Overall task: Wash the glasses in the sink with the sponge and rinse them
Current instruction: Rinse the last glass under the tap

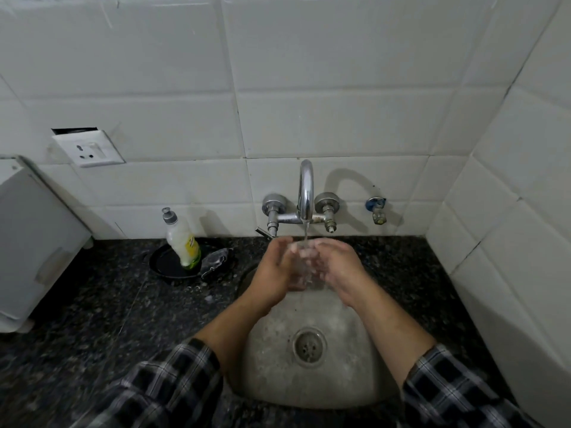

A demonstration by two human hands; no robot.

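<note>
Sleeves (173,381), L hand (278,268), R hand (338,267) grip glass (304,270), upright, mouth up

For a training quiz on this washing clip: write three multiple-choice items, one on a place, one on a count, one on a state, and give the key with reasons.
1. Where does the soap bottle stand?
A) in the sink
B) on the black dish left of the tap
C) on the wall socket

2. How many hands hold the glass?
A) none
B) one
C) two

3. What is the tap doing?
A) running onto the glass
B) shut off
C) running into a bucket

Key:
1 B, the bottle's base sits in the dish.
2 C, the left hand and the right hand both wrap the glass.
3 A, a water stream falls from the spout onto the glass.
</note>
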